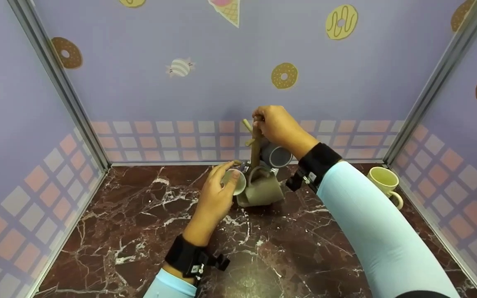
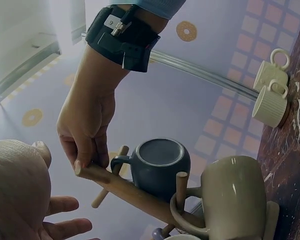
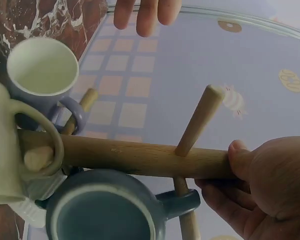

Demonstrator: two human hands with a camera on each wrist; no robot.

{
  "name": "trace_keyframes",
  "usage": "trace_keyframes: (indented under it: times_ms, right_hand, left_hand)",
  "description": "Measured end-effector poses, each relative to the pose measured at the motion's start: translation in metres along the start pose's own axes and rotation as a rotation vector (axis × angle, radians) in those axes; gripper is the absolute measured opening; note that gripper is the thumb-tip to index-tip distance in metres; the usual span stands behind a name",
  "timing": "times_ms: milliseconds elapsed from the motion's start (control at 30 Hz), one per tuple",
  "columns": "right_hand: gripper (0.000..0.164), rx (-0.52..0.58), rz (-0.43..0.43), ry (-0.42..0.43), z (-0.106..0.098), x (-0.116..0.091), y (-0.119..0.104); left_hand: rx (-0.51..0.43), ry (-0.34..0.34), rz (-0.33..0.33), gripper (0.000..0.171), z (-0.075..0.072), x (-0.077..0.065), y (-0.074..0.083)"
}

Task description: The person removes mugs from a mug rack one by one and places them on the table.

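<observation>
My right hand [image 1: 278,126] grips the top end of the upright post of a wooden mug tree [image 3: 140,157]. A dark blue-grey mug [image 2: 160,167] hangs by its handle from one peg. Lower down, a beige mug [image 2: 235,200] hangs with its handle round another peg. On the left side of the tree, a purple mug with a white inside [image 3: 42,67] has its handle round a low peg. My left hand [image 1: 215,192] is beside that mug, overlapping it in the head view. In the wrist views its fingers are spread and apart from the mug.
A pale yellow-green mug [image 1: 383,181] stands on the marble-patterned table [image 1: 139,231] by the right wall. The left wrist view shows a ribbed cream mug [image 2: 269,107] in front of another. A patterned back wall [image 1: 147,95] rises close behind the tree.
</observation>
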State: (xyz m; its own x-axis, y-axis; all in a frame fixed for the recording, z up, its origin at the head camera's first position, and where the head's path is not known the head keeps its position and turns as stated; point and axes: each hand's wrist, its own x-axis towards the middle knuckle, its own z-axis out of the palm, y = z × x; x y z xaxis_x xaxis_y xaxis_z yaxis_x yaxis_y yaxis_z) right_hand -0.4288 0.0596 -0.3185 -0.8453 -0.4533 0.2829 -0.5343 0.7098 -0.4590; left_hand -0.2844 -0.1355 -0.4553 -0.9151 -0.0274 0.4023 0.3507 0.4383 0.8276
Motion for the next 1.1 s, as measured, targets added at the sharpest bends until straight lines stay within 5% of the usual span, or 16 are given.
trace_keyframes:
  times_ms: [233,767,1100]
  right_hand:
    - [0.015,-0.034,0.025,0.040,0.003,0.002,-0.007]
    - [0.042,-0.081,0.082,0.175,0.014,0.006,-0.020]
    - [0.039,-0.094,0.055,0.196,0.020,0.004,-0.023]
  left_hand:
    - [0.010,0.007,-0.011,0.055,-0.003,0.000,-0.003]
    - [0.020,0.007,-0.033,0.057,-0.003,-0.003,-0.004]
    - [0.010,0.000,-0.083,0.063,0.006,-0.002,-0.009]
